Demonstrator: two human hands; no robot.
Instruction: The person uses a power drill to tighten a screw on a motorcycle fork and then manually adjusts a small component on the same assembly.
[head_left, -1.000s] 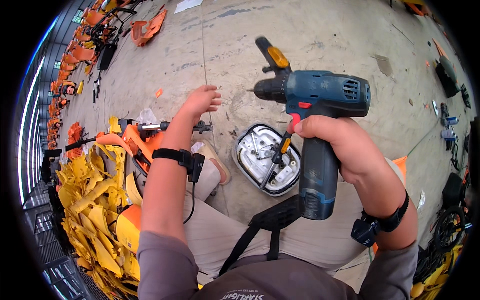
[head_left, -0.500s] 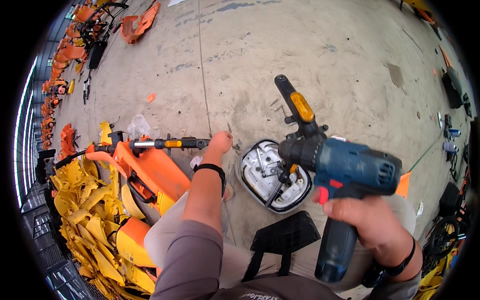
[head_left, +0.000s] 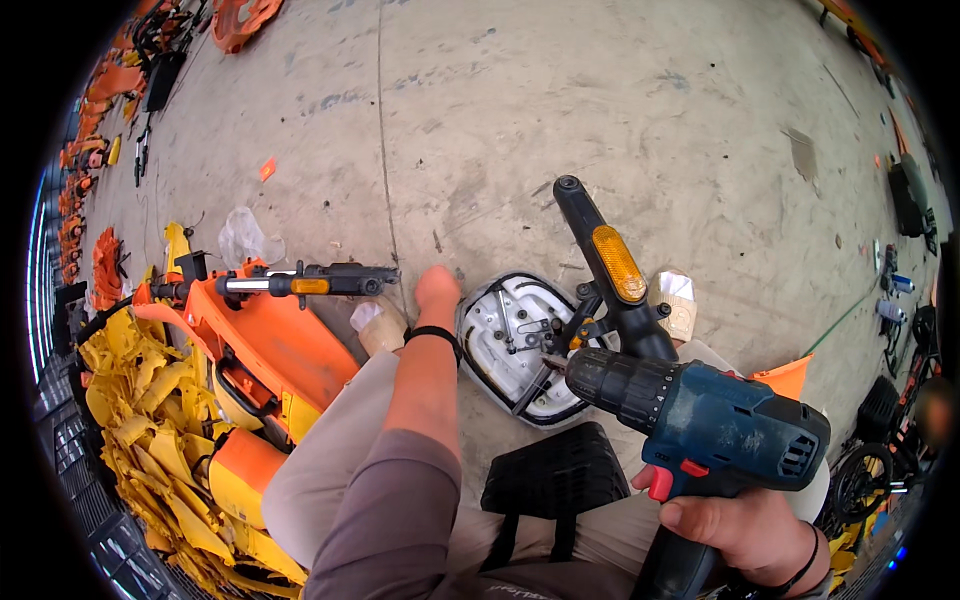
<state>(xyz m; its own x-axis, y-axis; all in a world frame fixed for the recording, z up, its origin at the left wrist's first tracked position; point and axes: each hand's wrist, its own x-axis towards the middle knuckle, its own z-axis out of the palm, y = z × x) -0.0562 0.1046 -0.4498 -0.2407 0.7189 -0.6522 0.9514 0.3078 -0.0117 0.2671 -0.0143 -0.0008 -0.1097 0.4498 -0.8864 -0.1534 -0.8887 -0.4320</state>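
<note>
Right hand (head_left: pixel 750 530) grips blue cordless drill (head_left: pixel 715 425), bit on the white housing (head_left: pixel 515 345); screws apparently still in. Left hand (head_left: pixel 437 290) at housing's left edge, grip unclear.

- The left hand (head_left: pixel 437 288) reaches down beside the white housing (head_left: pixel 510 345); its fingers are out of sight beyond the wrist.
- The cordless drill (head_left: pixel 705 425) has its handle base cut off by the lower edge.
- The drill's bit tip is lost among the housing's metal parts.
- The right hand (head_left: pixel 745 530) is cut off at the frame bottom.
- Small items at the right rim are too blurred to name.
</note>
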